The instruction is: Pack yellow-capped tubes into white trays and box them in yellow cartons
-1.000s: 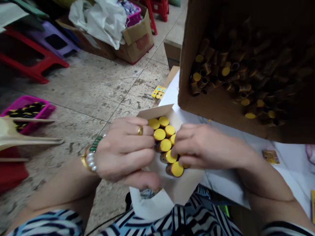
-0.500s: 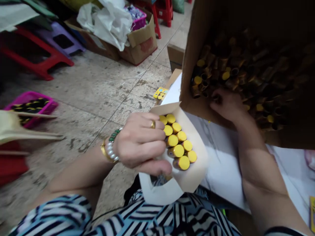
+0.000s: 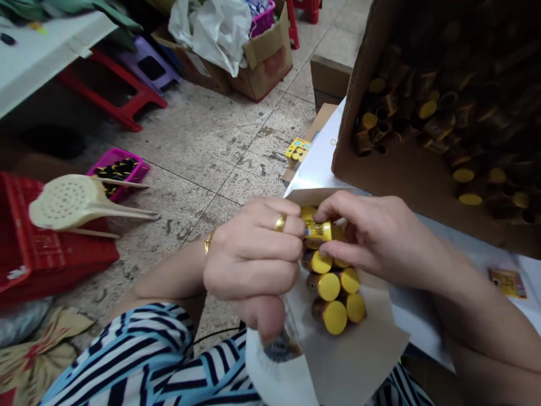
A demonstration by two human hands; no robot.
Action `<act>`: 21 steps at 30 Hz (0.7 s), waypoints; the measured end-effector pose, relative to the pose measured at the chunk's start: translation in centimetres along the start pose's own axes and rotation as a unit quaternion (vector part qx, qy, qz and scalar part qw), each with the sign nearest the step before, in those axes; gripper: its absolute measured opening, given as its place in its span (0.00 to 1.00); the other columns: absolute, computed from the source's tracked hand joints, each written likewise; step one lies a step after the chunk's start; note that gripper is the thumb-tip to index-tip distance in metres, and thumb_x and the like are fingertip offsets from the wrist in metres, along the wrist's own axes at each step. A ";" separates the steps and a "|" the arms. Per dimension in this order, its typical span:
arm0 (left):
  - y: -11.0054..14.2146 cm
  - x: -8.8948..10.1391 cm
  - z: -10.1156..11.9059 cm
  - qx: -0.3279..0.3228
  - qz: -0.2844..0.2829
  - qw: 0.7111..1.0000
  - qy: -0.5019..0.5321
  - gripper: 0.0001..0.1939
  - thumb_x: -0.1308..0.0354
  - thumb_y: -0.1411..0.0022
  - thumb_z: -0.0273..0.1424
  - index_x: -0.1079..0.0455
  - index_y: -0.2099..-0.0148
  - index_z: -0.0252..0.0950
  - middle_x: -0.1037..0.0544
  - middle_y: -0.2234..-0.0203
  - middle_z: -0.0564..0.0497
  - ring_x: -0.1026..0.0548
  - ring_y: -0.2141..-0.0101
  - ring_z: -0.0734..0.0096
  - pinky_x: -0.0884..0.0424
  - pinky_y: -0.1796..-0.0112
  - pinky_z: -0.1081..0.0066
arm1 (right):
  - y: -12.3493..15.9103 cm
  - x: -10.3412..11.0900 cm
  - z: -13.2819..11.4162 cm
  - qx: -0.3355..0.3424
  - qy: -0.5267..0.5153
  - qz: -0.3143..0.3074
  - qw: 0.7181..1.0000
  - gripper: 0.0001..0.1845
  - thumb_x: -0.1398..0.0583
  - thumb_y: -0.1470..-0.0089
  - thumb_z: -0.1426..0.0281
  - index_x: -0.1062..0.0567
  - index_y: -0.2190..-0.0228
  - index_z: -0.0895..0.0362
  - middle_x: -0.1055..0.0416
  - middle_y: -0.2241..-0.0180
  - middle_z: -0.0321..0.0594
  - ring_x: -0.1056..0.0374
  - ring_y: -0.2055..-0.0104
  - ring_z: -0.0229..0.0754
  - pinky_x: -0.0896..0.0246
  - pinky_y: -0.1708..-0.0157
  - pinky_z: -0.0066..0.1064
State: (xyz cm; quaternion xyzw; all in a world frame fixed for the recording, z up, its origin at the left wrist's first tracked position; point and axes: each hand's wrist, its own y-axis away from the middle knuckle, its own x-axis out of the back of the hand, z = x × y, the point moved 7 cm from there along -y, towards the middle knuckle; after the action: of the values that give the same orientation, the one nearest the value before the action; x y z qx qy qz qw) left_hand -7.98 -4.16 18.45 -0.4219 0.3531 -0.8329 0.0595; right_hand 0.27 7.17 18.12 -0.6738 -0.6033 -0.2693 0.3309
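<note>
Yellow-capped tubes [image 3: 328,287]: set close in two rough rows inside the carton, caps facing up; some hidden by the hands.
White carton [image 3: 350,361]: open-topped, near flap spread, over the striped clothing [image 3: 139,361] beside the table [image 3: 316,163].
Left hand [image 3: 256,256]: fingers curled over the carton's left wall, gripping it.
Right hand [image 3: 380,239]: thumb and fingertips pinching one tube [image 3: 318,231], which lies sideways above the row at the carton's far end.
Brown box [image 3: 391,183]: on the table, loose tubes heaped inside.
Tube risk: judged likely to catch on neighbouring caps or slip, being sideways in a tight space.
Carton risk: thin walls could bow if the left hand squeezes; tilting might topple the rows.
Tube print: coloured label on the pinched tube, wording blurred; no brand legible.
Other print: small card [image 3: 508,283] and yellow pack [image 3: 297,150] both printed, unreadable.
</note>
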 end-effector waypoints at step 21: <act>-1.4 -0.3 -0.4 -0.109 -0.034 0.992 0.058 0.25 0.39 0.40 0.55 0.32 0.73 0.38 0.29 0.82 0.52 0.25 0.76 0.68 0.29 0.71 0.64 | -0.6 -5.6 0.7 0.023 0.226 0.033 0.973 0.14 0.46 0.34 0.72 0.21 0.55 0.57 0.22 0.56 0.47 0.32 0.61 0.48 0.42 0.72 0.36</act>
State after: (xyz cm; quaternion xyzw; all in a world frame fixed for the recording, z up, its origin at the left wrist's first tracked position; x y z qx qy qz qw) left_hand -7.78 -2.81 18.94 -0.3888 0.4297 -0.8142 -0.0360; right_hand -1.06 4.17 13.48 -0.6072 -0.4962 -0.3901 0.4826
